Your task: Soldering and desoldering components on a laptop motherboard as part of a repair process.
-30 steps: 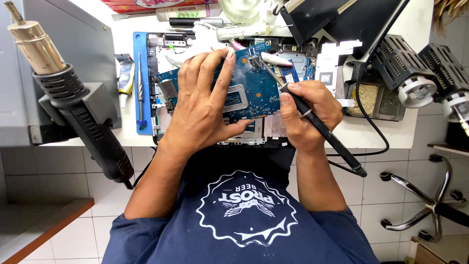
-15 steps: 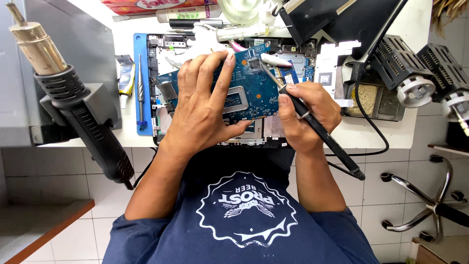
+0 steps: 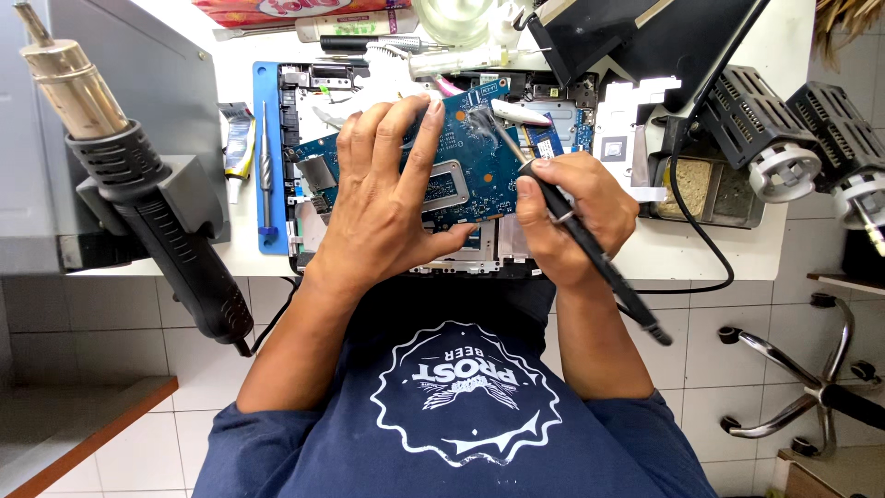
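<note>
- Circuit board (image 3: 479,166) – blue, lying on opened laptop chassis (image 3: 304,242) at bench centre, near front edge
- L hand (image 3: 392,194) flat on board, fingers spread wide, pressing it down; holds nothing
- R hand (image 3: 576,217) gripping black soldering iron (image 3: 562,207) pen-style; tip on board's upper area, just beside white strip
- Hot-air gun (image 3: 138,198) in holder far left; screwdriver (image 3: 265,166) on blue mat

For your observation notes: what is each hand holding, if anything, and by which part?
The right hand holds a soldering iron by its black handle, like a pen. The left hand holds nothing; it presses flat on the blue circuit board.
</note>
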